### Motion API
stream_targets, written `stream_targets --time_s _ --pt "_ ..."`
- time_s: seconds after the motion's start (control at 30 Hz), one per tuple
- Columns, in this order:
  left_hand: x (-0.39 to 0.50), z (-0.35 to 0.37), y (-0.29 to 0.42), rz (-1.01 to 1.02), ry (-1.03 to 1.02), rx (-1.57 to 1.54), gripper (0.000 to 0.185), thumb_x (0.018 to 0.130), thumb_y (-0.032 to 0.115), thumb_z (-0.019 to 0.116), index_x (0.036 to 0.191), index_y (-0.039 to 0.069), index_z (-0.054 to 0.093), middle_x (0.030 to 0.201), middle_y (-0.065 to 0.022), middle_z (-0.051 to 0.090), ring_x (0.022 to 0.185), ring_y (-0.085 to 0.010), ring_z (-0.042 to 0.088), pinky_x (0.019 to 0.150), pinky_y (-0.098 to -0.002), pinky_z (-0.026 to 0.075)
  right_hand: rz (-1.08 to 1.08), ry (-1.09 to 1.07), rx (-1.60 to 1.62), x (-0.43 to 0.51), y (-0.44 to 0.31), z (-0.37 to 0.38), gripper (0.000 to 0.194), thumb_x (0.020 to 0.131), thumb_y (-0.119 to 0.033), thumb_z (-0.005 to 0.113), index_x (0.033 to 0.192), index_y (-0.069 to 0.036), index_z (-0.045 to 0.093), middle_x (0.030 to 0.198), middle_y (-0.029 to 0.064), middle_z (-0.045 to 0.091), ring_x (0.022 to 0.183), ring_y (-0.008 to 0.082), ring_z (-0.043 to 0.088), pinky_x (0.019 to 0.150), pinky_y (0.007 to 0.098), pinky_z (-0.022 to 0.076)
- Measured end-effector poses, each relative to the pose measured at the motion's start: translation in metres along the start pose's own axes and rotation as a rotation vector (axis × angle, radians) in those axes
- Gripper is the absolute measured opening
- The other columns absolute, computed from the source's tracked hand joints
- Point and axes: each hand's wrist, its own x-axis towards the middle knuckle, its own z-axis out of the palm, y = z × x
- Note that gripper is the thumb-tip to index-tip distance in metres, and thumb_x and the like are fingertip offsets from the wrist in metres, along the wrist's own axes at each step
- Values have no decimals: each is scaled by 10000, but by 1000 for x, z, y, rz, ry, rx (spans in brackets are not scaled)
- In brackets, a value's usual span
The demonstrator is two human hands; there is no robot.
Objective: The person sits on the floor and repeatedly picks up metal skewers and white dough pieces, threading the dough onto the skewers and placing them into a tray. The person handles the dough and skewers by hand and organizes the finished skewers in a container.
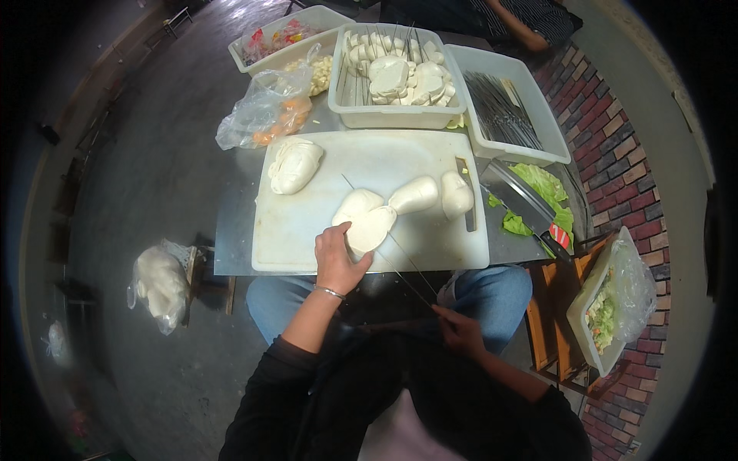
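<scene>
On a white cutting board, my left hand grips a flat white slice of a dough-like or gluten-like food, which lies against another white piece. Below the board's front edge, my right hand pinches the ends of thin metal skewers that run up to the slice. A thin tip sticks out beyond the far side of the pieces. Two smooth white lumps, one oblong and one rounded, rest to the right. A larger folded white lump sits at the board's upper left.
Behind the board stand a plastic tub of skewered white pieces and a tub of metal skewers. Plastic bags lie at left. A cleaver rests beside lettuce at right. A person's arm shows beyond.
</scene>
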Motion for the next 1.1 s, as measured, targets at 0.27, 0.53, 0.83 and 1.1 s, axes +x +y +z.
stream_targets --time_s 0.27,0.53,0.83,1.1 --pt "-1 2 -2 -45 -29 -57 665 654 182 819 1224 29 512 1124 -151 545 1047 -359 482 942 -441 406 -47 3 -2 2 1 4 292 964 -134 570 1238 -79 655 1043 204 703 870 274 719 743 336 557" --pt "-2 7 -1 -67 5 -39 626 633 162 823 1179 45 539 1081 -116 568 990 -325 504 896 -409 438 -45 11 -9 25 -14 21 290 947 -125 584 1222 -68 655 1014 220 693 853 289 717 728 338 550" --pt "-3 6 -2 -120 -50 -90 608 651 177 826 1182 69 550 1118 -116 553 1051 -338 481 927 -430 408 -22 74 90 59 -35 43 204 937 -95 569 1134 -57 606 752 197 638 707 331 685 622 384 507" --pt "8 -12 -8 4 -3 -120 724 694 256 833 1304 51 500 1184 -172 517 1107 -360 458 976 -426 382 3 102 78 56 -32 39 197 934 -101 582 1117 -26 572 716 114 656 648 206 656 609 329 498"
